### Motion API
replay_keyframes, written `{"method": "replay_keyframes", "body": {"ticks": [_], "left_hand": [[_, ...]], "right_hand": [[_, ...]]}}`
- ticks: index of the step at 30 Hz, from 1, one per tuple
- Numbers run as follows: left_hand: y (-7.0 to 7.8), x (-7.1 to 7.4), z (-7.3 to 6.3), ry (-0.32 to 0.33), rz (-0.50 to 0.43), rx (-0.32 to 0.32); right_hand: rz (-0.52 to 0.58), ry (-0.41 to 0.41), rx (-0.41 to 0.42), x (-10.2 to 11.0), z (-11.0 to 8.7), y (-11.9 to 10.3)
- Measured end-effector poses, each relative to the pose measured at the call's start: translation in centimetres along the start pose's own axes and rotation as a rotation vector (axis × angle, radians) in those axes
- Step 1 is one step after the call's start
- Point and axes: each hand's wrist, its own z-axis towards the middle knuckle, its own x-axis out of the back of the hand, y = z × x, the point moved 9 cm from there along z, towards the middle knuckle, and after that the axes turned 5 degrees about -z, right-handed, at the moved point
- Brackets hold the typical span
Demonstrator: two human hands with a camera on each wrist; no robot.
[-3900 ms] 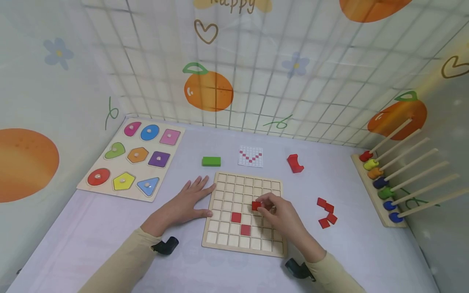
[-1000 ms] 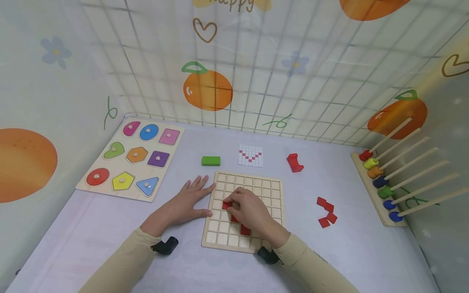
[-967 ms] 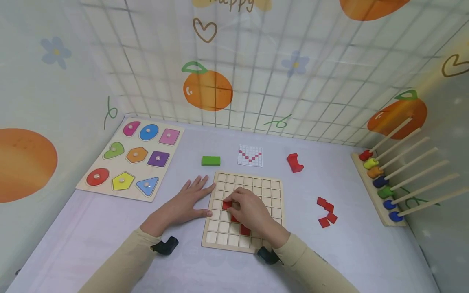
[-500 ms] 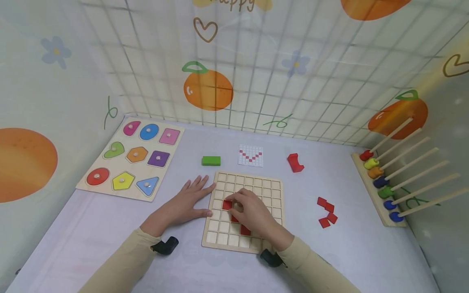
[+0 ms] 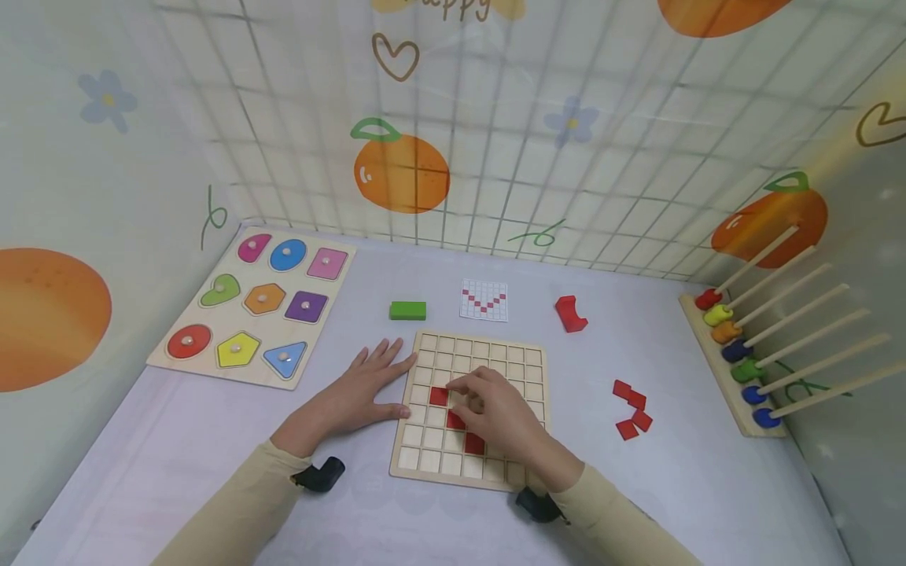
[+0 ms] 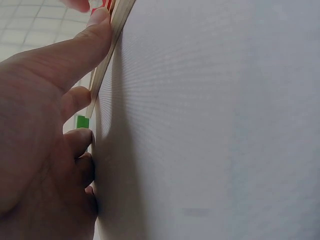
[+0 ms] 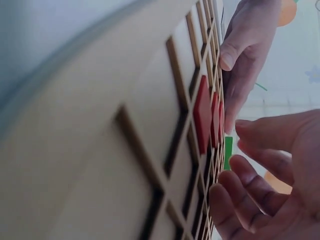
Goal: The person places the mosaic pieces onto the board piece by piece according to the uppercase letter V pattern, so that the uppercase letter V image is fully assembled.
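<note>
A: What's the setting?

B: A pale backdrop (image 5: 495,189) patterned with oranges and grid lines, behind a table (image 5: 396,531) in whitish cloth.

A: Take the wooden grid board (image 5: 495,354) as the clock's centre, twelve farthest from the person.

B: Then a shape puzzle (image 5: 293,281) with knobbed pieces lies at ten, and a peg rack (image 5: 723,381) with coloured beads at three.

A: And the hands?

B: The left hand (image 5: 357,401) is at nine, fingers straight and spread on the cloth, thumb touching the board's edge. The right hand (image 5: 504,413) is over the board, fingers loosely bent, thumb and forefinger parted, grasping nothing.

A: Smaller things?

B: A pattern card (image 5: 484,300) with a red V at twelve, a curved red block (image 5: 566,314) between one and two, a green block (image 5: 408,311) at eleven.

A: Where are the tiles?

B: Three red tiles (image 5: 454,420) sit in the board's cells, stepping diagonally from eleven towards five; the farthest is just beside the right fingertips. Four loose tiles (image 5: 636,400) lie at three, between board and rack.
</note>
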Motion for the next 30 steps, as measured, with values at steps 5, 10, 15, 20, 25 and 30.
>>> {"method": "replay_keyframes", "body": {"ticks": [5, 10, 15, 20, 25, 30], "left_hand": [[-0.1, 0.0, 0.0, 0.0, 0.004, -0.002], [0.0, 0.0, 0.0, 0.004, 0.007, -0.002], [-0.1, -0.1, 0.0, 0.006, 0.011, 0.001], [-0.2, -0.1, 0.1, 0.007, 0.01, 0.0], [-0.1, 0.0, 0.0, 0.007, 0.007, 0.002], [-0.1, 0.0, 0.0, 0.005, 0.003, 0.006]], "right_hand": [[0.024, 0.009, -0.015, 0.5, -0.6, 0.7], [0.028, 0.034, -0.026, 1.2, -1.3, 1.6], [0.038, 0.04, -0.08, 1.7, -2.0, 2.9], [0.037, 0.052, -0.102, 2.3, -2.8, 4.0], [0.045, 0.064, -0.127, 3.0, -3.6, 4.9], [0.04, 0.068, -0.153, 3.7, -4.4, 6.1]]}}
